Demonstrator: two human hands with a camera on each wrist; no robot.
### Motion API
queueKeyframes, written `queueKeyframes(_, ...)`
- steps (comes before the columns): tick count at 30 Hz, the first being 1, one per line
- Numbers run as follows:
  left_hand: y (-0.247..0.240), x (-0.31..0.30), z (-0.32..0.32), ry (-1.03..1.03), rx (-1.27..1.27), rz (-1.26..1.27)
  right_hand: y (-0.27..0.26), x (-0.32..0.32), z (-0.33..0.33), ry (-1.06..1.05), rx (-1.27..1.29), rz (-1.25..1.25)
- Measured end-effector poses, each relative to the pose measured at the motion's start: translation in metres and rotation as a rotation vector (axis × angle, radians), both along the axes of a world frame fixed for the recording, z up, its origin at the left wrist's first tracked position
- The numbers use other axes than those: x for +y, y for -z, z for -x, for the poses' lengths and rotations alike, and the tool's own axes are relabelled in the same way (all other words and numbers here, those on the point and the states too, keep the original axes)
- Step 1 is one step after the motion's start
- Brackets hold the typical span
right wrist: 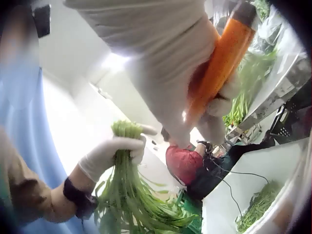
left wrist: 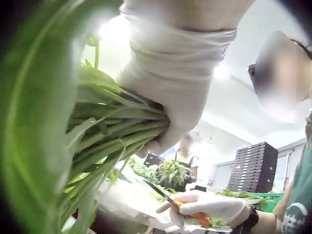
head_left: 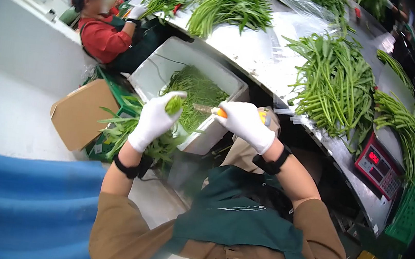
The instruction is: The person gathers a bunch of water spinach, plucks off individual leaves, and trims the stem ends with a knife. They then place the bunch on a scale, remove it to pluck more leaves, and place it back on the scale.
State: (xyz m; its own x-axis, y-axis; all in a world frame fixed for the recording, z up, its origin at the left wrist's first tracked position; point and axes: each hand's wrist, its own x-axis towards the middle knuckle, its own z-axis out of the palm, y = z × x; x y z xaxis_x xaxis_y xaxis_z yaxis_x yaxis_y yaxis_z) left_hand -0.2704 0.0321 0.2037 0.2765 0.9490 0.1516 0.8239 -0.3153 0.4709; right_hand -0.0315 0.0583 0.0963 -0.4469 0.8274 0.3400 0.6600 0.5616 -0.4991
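In the head view, the white-gloved left hand [head_left: 156, 119] grips a bunch of leafy greens [head_left: 164, 147] near its cut stem ends, leaves hanging below. The right wrist view shows the bunch [right wrist: 127, 195] with its stem ends level above the left hand [right wrist: 114, 153]. The gloved right hand [head_left: 247, 124] holds a knife by its orange handle [right wrist: 222, 63]; its blade [head_left: 202, 108] points at the bunch, apart from it. Below both hands is a white foam box [head_left: 168, 52] with green trimmings [head_left: 197, 89] inside.
A metal table [head_left: 247, 57] bears heaps of greens [head_left: 334, 85] and a red scale [head_left: 379, 166]. A person in red [head_left: 105, 39] sits at the far left. Cardboard [head_left: 84, 114] leans by a green crate [head_left: 112, 84]; a blue sheet [head_left: 28, 200] lies lower left.
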Motion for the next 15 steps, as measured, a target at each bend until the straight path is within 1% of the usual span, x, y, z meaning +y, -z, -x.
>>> queueKeyframes(1,-0.009,-0.009,-0.007,0.047,-0.026,0.028,0.004,-0.008,-0.017,-0.029,0.054,0.074)
queueKeyframes(2,-0.017,-0.019,-0.016,0.069,-0.037,-0.003,0.008,-0.021,-0.038,-0.095,0.200,0.166)
queueKeyframes(3,-0.027,-0.029,-0.025,0.124,-0.114,-0.022,-0.007,-0.039,-0.065,-0.134,0.263,0.380)
queueKeyframes(4,-0.038,-0.043,-0.035,0.179,-0.202,-0.036,-0.010,-0.060,-0.087,-0.113,0.388,0.435)
queueKeyframes(5,-0.057,-0.056,-0.054,0.329,-0.256,-0.069,-0.002,-0.079,-0.109,-0.043,0.542,0.477)
queueKeyframes(6,-0.082,-0.076,-0.073,0.436,0.005,-0.210,-0.008,-0.099,-0.131,0.097,0.580,0.591)
queueKeyframes(8,-0.093,-0.070,-0.105,0.921,-0.450,0.051,-0.024,-0.146,-0.169,0.391,0.601,0.565)
queueKeyframes(9,-0.093,-0.067,-0.126,0.989,-0.531,0.057,-0.034,-0.169,-0.186,0.464,0.589,0.398)
queueKeyframes(10,-0.090,-0.064,-0.149,1.045,-0.614,0.063,-0.039,-0.194,-0.204,0.567,0.564,0.115)
queueKeyframes(11,-0.076,-0.055,-0.161,1.088,-0.649,0.031,-0.049,-0.217,-0.226,0.690,0.653,-0.054)
queueKeyframes(12,-0.067,-0.051,-0.174,1.084,-0.740,0.091,-0.063,-0.241,-0.247,0.794,0.736,-0.227)
queueKeyframes(14,-0.055,-0.066,-0.206,0.804,-1.066,0.273,-0.106,-0.301,-0.295,1.074,0.932,-0.388)
queueKeyframes(15,-0.050,-0.063,-0.217,0.834,-1.085,0.288,-0.102,-0.324,-0.331,1.187,0.941,-0.493)
